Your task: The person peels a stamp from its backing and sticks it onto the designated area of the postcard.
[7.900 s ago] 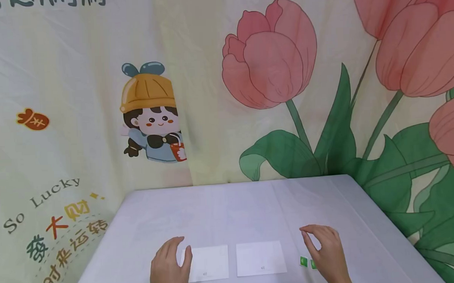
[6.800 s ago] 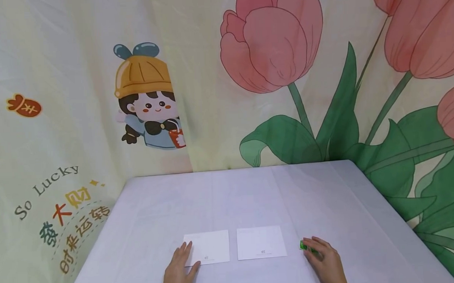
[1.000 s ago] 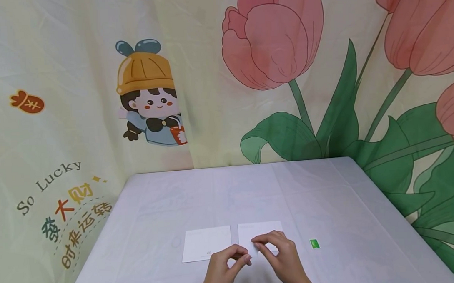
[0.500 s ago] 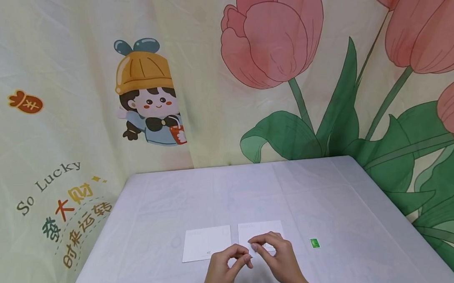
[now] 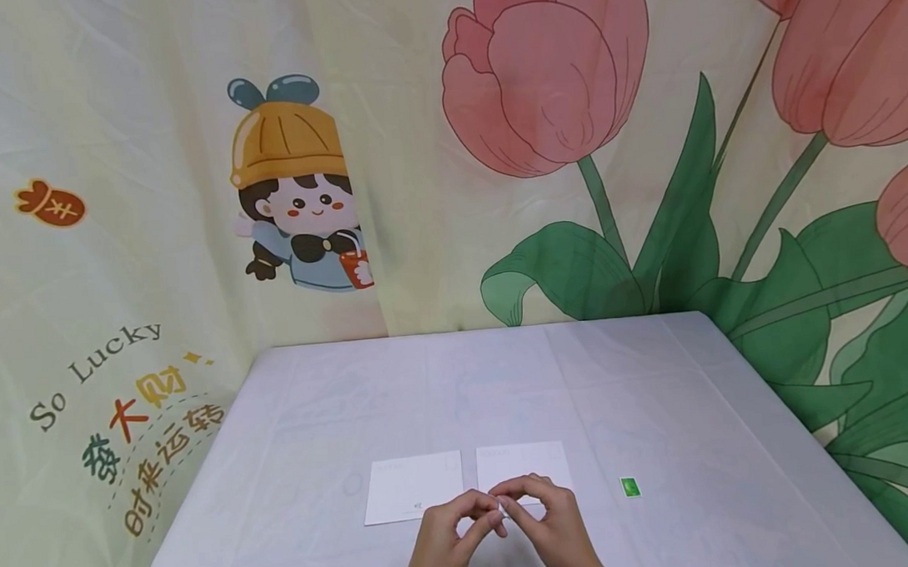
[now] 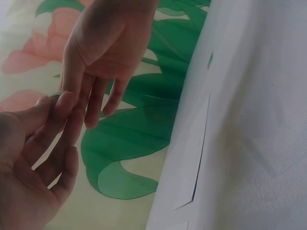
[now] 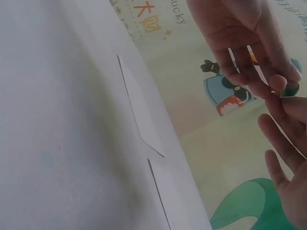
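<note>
Left hand [image 5: 446, 536] and right hand [image 5: 556, 518] meet at lower centre, apparently both pinching a small green piece [image 7: 290, 91]; a green rectangular sticker [image 5: 630, 488] lies untouched, lower right; two white rectangular cards [image 5: 410, 487] look bare where visible.

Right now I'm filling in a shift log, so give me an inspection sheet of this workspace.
Surface: white cloth-covered table, faintly creased.
Job's things: two white rectangular cards, side by side with a gap; small green white-bordered rectangular sticker, lying to their right; tiny green piece, mostly hidden.
Clutter: nothing seen.
Hands: bare left hand pinches the tiny green piece; bare right hand meets it there, grip unclear.
Cables: nothing seen.
Surroundings: pale fabric backdrop printed with pink tulips and a cartoon child.
</note>
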The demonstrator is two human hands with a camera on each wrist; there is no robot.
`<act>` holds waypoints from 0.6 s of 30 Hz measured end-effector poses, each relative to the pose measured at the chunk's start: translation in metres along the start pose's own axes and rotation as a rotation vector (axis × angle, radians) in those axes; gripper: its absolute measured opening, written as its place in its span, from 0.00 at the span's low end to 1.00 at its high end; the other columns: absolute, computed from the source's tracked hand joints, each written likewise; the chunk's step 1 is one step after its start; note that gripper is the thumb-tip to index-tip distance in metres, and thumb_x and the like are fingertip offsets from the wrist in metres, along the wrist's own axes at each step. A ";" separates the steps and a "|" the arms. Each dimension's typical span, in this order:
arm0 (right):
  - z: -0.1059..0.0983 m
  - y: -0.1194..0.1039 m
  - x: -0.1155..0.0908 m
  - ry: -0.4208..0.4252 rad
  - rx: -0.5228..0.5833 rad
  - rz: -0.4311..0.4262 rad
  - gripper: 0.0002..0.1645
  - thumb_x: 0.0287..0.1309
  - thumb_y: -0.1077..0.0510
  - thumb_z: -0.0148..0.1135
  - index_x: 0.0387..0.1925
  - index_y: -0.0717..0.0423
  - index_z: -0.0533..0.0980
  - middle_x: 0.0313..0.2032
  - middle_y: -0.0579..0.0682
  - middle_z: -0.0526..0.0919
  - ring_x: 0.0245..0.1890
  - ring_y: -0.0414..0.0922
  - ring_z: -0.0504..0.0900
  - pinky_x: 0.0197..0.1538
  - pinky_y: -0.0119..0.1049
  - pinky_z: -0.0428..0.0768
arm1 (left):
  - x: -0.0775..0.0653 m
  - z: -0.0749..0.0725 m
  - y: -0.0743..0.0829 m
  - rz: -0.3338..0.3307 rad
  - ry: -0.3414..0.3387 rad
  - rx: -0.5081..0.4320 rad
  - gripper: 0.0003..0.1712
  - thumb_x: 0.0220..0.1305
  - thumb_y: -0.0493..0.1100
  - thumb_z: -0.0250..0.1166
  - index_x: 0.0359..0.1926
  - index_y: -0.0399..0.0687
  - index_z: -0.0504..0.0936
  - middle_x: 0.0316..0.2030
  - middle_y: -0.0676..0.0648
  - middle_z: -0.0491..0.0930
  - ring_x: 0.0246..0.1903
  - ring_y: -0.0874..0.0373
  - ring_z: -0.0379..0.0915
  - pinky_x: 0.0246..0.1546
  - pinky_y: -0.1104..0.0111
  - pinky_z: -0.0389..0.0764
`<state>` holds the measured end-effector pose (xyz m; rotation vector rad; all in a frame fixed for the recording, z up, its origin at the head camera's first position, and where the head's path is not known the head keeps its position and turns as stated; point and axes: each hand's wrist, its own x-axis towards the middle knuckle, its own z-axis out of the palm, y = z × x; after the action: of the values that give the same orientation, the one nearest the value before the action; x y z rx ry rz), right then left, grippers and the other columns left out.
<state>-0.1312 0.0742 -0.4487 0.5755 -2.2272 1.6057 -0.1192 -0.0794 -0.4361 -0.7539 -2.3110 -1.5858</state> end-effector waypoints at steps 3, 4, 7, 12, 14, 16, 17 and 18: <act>0.001 0.002 -0.001 -0.007 0.017 0.003 0.07 0.51 0.68 0.64 0.31 0.55 0.81 0.27 0.39 0.83 0.31 0.38 0.79 0.38 0.35 0.74 | 0.000 0.000 -0.001 0.012 0.000 0.011 0.03 0.57 0.32 0.62 0.29 0.42 0.79 0.19 0.50 0.81 0.22 0.67 0.74 0.23 0.75 0.72; 0.001 0.002 -0.001 -0.010 0.020 0.014 0.07 0.51 0.67 0.64 0.31 0.54 0.81 0.28 0.38 0.83 0.31 0.38 0.79 0.39 0.35 0.74 | 0.001 0.000 -0.001 0.010 -0.002 0.013 0.03 0.57 0.32 0.62 0.29 0.42 0.79 0.20 0.50 0.81 0.21 0.67 0.73 0.21 0.76 0.71; 0.001 0.003 -0.001 -0.016 0.021 0.021 0.07 0.51 0.68 0.64 0.32 0.54 0.81 0.28 0.39 0.83 0.31 0.38 0.79 0.40 0.35 0.74 | 0.001 0.000 -0.001 -0.004 -0.011 0.008 0.03 0.58 0.32 0.62 0.29 0.42 0.78 0.20 0.50 0.81 0.19 0.67 0.73 0.18 0.77 0.68; 0.001 0.003 -0.001 -0.023 0.019 0.025 0.07 0.51 0.68 0.64 0.32 0.55 0.81 0.28 0.40 0.83 0.31 0.39 0.79 0.40 0.36 0.74 | 0.000 0.001 -0.001 -0.001 -0.019 -0.024 0.03 0.59 0.31 0.61 0.29 0.41 0.78 0.20 0.48 0.81 0.15 0.60 0.72 0.14 0.78 0.66; 0.001 0.003 0.000 -0.024 0.017 0.030 0.07 0.51 0.67 0.64 0.32 0.54 0.81 0.28 0.39 0.83 0.31 0.38 0.79 0.39 0.36 0.74 | 0.000 0.001 -0.002 0.013 -0.019 -0.030 0.03 0.59 0.31 0.60 0.29 0.41 0.78 0.20 0.47 0.81 0.15 0.59 0.72 0.14 0.78 0.66; 0.000 0.002 0.000 -0.022 0.009 0.023 0.07 0.51 0.67 0.64 0.31 0.54 0.82 0.28 0.39 0.83 0.31 0.38 0.79 0.39 0.35 0.74 | 0.000 0.001 -0.002 0.024 -0.020 -0.032 0.03 0.59 0.30 0.60 0.30 0.40 0.78 0.20 0.47 0.81 0.15 0.61 0.71 0.14 0.78 0.66; 0.000 0.002 0.000 -0.019 0.003 0.013 0.07 0.51 0.67 0.64 0.31 0.54 0.82 0.28 0.39 0.83 0.31 0.38 0.79 0.38 0.36 0.74 | 0.000 0.001 -0.003 0.028 -0.020 -0.032 0.03 0.59 0.30 0.60 0.30 0.40 0.78 0.20 0.47 0.81 0.15 0.61 0.71 0.13 0.77 0.66; -0.001 0.002 0.000 -0.016 -0.003 -0.004 0.07 0.50 0.67 0.64 0.31 0.54 0.82 0.28 0.40 0.83 0.31 0.38 0.79 0.38 0.36 0.74 | 0.000 0.001 -0.003 0.029 -0.022 -0.033 0.03 0.59 0.30 0.60 0.30 0.40 0.78 0.21 0.47 0.81 0.15 0.62 0.71 0.13 0.77 0.65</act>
<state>-0.1319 0.0755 -0.4503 0.5936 -2.2382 1.6017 -0.1208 -0.0792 -0.4385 -0.8118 -2.2838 -1.6148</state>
